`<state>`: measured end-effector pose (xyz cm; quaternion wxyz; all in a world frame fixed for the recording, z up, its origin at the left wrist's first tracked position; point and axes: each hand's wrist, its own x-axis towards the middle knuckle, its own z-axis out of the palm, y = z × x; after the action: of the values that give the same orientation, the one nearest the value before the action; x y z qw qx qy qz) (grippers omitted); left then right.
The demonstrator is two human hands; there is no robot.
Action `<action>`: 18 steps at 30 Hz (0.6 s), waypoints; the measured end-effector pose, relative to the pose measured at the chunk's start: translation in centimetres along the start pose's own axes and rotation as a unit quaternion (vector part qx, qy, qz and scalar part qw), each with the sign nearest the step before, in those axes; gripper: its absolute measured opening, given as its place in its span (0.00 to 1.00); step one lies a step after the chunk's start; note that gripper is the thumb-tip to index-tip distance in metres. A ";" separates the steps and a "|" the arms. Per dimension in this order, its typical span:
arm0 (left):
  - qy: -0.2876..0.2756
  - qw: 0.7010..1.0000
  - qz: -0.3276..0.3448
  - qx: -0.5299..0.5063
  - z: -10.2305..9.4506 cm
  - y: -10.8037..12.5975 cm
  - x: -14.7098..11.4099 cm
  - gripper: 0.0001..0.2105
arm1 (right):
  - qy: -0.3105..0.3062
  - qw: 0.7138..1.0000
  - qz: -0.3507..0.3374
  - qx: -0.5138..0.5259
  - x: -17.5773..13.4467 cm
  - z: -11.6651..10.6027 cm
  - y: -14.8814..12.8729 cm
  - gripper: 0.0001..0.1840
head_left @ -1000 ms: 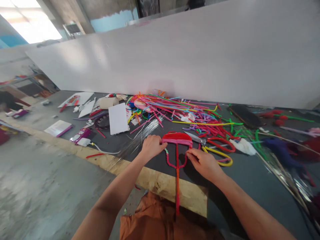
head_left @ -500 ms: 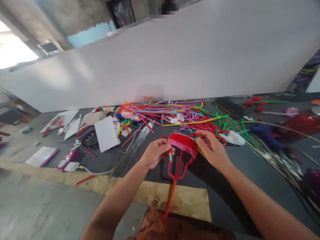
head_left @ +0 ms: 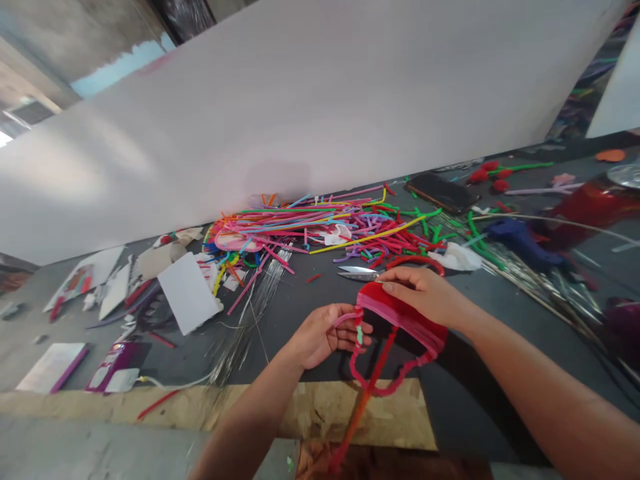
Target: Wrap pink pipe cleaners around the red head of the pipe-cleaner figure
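A pipe-cleaner piece (head_left: pixel 400 312) hangs in front of me, with a solid red and pink band on top and a thin pink loop below. A red-to-orange stem (head_left: pixel 356 417) runs down from behind it toward my lap. My left hand (head_left: pixel 323 337) pinches the loop's left side beside a small pale green bit, with a pink strand between thumb and finger. My right hand (head_left: pixel 425 293) grips the red top edge, its fingers lying over the band. Just behind that hand are scissors (head_left: pixel 359 273) with red handles, lying on the dark table.
Behind the hands lies a heap of coloured pipe cleaners (head_left: pixel 300 223). Thin metal wires (head_left: pixel 250 320) spread to its left, near a white card (head_left: pixel 187 293). On the right are a phone (head_left: pixel 443 192), a blue tool (head_left: pixel 523 240) and a red jar (head_left: pixel 590 210). A white panel (head_left: pixel 320 100) stands behind.
The pipe-cleaner piece has shifted right and closer, and tilted down to the right. My right hand has moved over its top edge, and the scissors have come into sight. The camera view has turned.
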<state>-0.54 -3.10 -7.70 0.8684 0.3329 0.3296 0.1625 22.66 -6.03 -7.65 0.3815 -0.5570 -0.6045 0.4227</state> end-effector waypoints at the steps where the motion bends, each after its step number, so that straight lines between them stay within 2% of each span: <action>1: -0.005 1.000 -0.009 0.013 -0.1 0.1 -0.1 0.26 | 0.006 1.000 0.007 -0.002 0.0 -0.1 0.1 0.16; 8: 0.036 0.995 -0.044 0.079 0.1 -0.2 -0.1 0.18 | 0.003 1.000 0.017 -0.004 0.1 0.1 0.3 0.16; 14: 0.020 0.992 -0.050 0.110 0.3 -0.3 -0.2 0.17 | 0.016 1.000 0.018 -0.003 0.0 0.1 0.0 0.16; 18: 0.019 0.990 -0.041 0.133 0.3 -0.5 -0.3 0.16 | 0.002 1.000 0.010 0.014 -0.1 0.3 -0.1 0.16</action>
<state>-0.51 -3.77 -7.75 0.8162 0.4283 0.3777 0.0880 22.37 -6.17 -7.64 0.3858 -0.5590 -0.5921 0.4337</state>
